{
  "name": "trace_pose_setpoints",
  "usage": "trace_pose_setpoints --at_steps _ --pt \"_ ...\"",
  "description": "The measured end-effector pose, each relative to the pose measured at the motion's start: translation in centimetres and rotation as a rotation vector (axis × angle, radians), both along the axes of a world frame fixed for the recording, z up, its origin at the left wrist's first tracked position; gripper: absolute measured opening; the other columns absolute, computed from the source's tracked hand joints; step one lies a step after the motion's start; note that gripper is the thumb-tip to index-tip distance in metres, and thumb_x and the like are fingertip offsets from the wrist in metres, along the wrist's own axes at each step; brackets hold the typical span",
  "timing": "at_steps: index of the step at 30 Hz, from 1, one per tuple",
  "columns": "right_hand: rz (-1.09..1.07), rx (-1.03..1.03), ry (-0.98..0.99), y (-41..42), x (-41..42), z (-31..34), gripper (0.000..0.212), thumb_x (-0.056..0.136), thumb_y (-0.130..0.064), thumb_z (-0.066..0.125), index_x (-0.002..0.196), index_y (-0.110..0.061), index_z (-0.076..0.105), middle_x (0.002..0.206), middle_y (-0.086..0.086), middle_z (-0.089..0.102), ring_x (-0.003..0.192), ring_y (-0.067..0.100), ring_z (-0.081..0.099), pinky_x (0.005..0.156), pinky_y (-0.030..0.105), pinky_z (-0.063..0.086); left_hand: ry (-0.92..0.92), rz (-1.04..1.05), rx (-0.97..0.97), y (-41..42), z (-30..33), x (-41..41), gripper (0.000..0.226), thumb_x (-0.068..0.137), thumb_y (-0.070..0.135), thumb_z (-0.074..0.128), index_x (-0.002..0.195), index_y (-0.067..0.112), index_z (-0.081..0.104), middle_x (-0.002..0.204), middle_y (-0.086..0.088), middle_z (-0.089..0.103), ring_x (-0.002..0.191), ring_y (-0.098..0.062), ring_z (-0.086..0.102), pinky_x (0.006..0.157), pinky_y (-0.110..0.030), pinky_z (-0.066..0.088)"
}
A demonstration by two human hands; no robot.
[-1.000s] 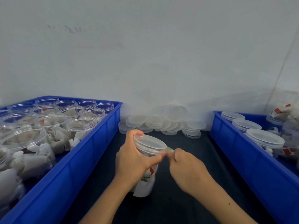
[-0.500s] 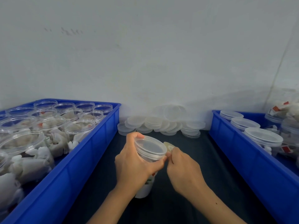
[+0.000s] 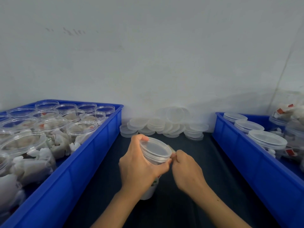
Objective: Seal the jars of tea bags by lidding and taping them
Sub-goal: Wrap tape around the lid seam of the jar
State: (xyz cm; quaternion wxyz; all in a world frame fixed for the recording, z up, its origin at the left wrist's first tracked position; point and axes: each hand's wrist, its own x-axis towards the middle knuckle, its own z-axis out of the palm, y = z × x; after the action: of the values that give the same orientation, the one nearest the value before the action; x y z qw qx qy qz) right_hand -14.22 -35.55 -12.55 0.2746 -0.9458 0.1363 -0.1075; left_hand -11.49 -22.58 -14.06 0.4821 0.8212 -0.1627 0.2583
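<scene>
Left hand (image 3: 139,165) grips jar (image 3: 155,151); right hand (image 3: 187,170) pinches tape (image 3: 173,149)

Clear lidded jar (image 3: 156,151) — tilted, above dark table (image 3: 205,162).

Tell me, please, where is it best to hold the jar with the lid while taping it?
Hold the jar round its side wall just under the lid, from the left, as the left hand does; this probably leaves the rim free for the right hand.

Clear glossy plastic jar (image 3: 155,155) with a smooth translucent lid (image 3: 156,147), shiny blue plastic crates (image 3: 92,145), matt dark tabletop (image 3: 205,162), white papery tea bags (image 3: 32,163).
</scene>
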Motion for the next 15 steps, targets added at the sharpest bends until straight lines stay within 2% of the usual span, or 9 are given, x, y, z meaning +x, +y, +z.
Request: trace_pose_setpoints --at_steps 5,15 --pt "-0.02 0.044 -0.002 -0.26 0.16 -0.25 0.025 0.097 -0.019 0.031 0.072 -0.021 0.036 0.074 -0.003 0.046 0.064 0.011 0.04 0.057 0.028 0.032 -0.041 0.031 0.015 -0.39 -0.08 -0.47 0.08 0.045 0.062 0.079 0.11 0.034 0.043 0.099 0.021 0.052 0.089 -0.006 0.056 0.076 -0.031 0.05" --pt "-0.061 0.066 0.021 -0.59 0.67 -0.28 0.023 0.094 -0.015 0.034 0.071 -0.019 0.037 0.073 -0.003 0.046 0.062 0.01 0.039 0.052 0.027 0.027 -0.067 0.044 0.039 -0.81 0.09 -1.03 0.08 0.048 0.054 0.085 0.113 0.026 0.046 0.104 0.016 0.054 0.09 -0.013 0.059 0.077 -0.039 0.051"
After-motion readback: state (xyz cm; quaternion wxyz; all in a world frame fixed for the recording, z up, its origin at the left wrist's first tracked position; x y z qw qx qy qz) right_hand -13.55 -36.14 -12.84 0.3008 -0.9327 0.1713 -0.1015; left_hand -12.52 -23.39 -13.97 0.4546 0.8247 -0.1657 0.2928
